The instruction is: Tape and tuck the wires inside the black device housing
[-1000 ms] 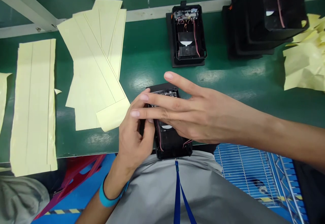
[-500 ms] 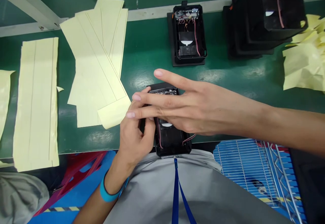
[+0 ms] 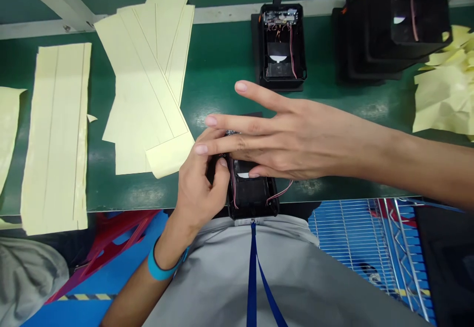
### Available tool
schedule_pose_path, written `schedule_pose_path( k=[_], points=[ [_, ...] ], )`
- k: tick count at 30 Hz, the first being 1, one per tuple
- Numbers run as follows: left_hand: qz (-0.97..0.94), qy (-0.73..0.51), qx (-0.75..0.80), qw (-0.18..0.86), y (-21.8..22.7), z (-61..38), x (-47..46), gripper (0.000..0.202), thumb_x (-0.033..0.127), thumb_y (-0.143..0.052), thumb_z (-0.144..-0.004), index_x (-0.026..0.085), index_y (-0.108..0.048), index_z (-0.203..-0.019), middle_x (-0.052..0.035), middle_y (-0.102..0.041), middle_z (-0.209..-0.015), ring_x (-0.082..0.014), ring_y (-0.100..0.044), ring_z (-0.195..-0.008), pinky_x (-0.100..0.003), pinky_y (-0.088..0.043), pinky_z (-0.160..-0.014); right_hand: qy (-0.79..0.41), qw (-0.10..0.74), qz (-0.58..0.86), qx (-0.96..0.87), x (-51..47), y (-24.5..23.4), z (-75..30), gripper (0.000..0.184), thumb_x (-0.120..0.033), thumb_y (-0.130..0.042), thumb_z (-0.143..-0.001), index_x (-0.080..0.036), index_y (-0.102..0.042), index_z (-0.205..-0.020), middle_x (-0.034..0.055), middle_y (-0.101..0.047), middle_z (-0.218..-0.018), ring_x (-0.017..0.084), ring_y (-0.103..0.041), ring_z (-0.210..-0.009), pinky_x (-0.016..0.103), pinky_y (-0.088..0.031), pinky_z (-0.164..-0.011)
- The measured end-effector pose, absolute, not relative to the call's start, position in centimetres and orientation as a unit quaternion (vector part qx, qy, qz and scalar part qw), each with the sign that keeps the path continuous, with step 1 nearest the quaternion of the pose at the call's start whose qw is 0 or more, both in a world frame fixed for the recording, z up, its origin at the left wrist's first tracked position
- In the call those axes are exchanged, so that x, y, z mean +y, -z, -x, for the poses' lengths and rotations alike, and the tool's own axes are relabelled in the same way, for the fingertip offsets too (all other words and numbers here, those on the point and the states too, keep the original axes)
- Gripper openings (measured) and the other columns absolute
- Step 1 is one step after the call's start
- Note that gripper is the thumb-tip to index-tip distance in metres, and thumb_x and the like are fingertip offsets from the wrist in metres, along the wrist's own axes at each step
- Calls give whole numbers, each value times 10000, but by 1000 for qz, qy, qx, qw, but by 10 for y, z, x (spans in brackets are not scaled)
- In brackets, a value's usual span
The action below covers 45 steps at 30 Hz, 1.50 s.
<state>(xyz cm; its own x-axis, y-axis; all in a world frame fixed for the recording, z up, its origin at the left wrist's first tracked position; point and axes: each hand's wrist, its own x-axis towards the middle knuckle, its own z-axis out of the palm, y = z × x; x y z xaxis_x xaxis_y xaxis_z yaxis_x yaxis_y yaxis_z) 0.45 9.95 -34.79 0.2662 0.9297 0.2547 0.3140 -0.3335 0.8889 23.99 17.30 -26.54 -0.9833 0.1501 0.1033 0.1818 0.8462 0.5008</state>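
A black plastic housing (image 3: 254, 196) with wires and a circuit board inside lies at the table's front edge, against my body. My left hand (image 3: 202, 181) grips its left side, thumb at the rim and fingers around the far part. Over the housing's upper half stretches my right hand (image 3: 281, 137), fingers extended to the left and spread, the fingertips above the left hand's fingers. It hides most of the circuit board. What lies under the right palm is not visible. A thin red-and-white wire pair (image 3: 280, 193) loops out past the housing's right rim.
Another open black housing (image 3: 282, 70) stands farther back, with stacked housings (image 3: 407, 45) to its right. Yellow backing sheets (image 3: 148, 95) fan out at left beside a strip stack (image 3: 55, 139). Crumpled yellow paper (image 3: 444, 90) lies far right. A wire rack (image 3: 351, 238) stands below.
My right hand has shifted slightly over the housing, and its little finger now shows above the white piece inside. The left hand keeps its hold. The whole view has shifted a little.
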Motion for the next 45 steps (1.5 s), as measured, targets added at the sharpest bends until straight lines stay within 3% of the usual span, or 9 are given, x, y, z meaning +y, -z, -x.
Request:
schedule_pose_path(
  k=[5, 11, 15, 20, 23, 28, 33, 37, 45],
  points=[
    [-699, -415, 447, 373, 351, -3, 99, 572, 166, -510, -1090, 274, -473, -1651, -78, -493, -1701, -282, -494, -1617, -550, -482, -1372, 361, 40, 72, -929, 169, 262, -237, 662, -577, -525, -953, -279, -668, -1527, -107, -562, -1644, 261, -325, -1669, 339, -538, -1196],
    [-703, -409, 451, 367, 348, -3, 99, 549, 205, -498, -1100, 277, -482, -1644, -74, -472, -1718, -275, -453, -1645, -528, -481, -1375, 448, -2, 57, -892, 166, 257, -235, 772, -585, -335, -966, -250, -590, -1612, -51, -475, -1706, 302, -336, -1642, 386, -562, -1145],
    [-706, -394, 467, 358, 344, -3, 101, 529, 211, -523, -1086, 239, -518, -1614, -96, -504, -1694, -279, -463, -1639, -531, -489, -1365, 532, -49, 28, -845, 164, 256, -235, 815, -372, -87, -984, -196, -629, -1567, -15, -330, -1770, 329, -317, -1624, 438, -528, -1150],
    [-714, -396, 466, 341, 341, -3, 101, 556, 187, -561, -1059, 232, -511, -1611, -102, -530, -1672, -265, -525, -1592, -526, -500, -1351, 660, -78, 4, -747, 163, 258, -238, 522, -349, -392, -907, -213, -856, -1102, -86, -664, -1498, 247, -392, -1591, 289, -549, -1084],
    [-713, -396, 464, 346, 342, -3, 101, 571, 175, -570, -1053, 234, -503, -1617, -97, -516, -1684, -262, -515, -1599, -524, -495, -1356, 670, -64, -1, -739, 163, 258, -238, 459, -376, -478, -908, -247, -852, -1140, -109, -655, -1501, 241, -432, -1574, 266, -563, -1069],
    [-697, -392, 473, 371, 345, -4, 100, 577, 196, -554, -1073, 238, -484, -1644, -94, -483, -1710, -273, -466, -1636, -524, -504, -1353, 517, -58, 16, -854, 166, 256, -237, 714, -502, -248, -1052, -238, -546, -1645, -63, -294, -1800, 323, -323, -1654, 449, -509, -1228],
    [-692, -395, 474, 374, 345, -4, 99, 547, 246, -551, -1095, 265, -495, -1639, -91, -481, -1711, -278, -465, -1637, -541, -497, -1361, 285, -21, 72, -956, 167, 259, -241, 860, -834, -388, -1028, -236, -584, -1614, -62, -239, -1840, 300, -172, -1736, 474, -334, -1394],
    [-693, -403, 468, 371, 345, -4, 99, 526, 264, -557, -1099, 269, -512, -1623, -95, -501, -1693, -285, -467, -1636, -559, -479, -1372, 225, -4, 91, -970, 167, 262, -243, 761, -779, -587, -990, -265, -645, -1549, -84, -290, -1820, 289, -169, -1739, 481, -301, -1412],
    [-691, -403, 463, 383, 348, -3, 99, 539, 218, -525, -1096, 263, -505, -1633, -88, -483, -1706, -281, -441, -1653, -559, -444, -1399, 460, -105, 39, -881, 163, 252, -236, 980, -558, 137, -986, -182, -341, -1755, 14, -180, -1837, 406, -157, -1682, 587, -395, -1282]
  ],
)
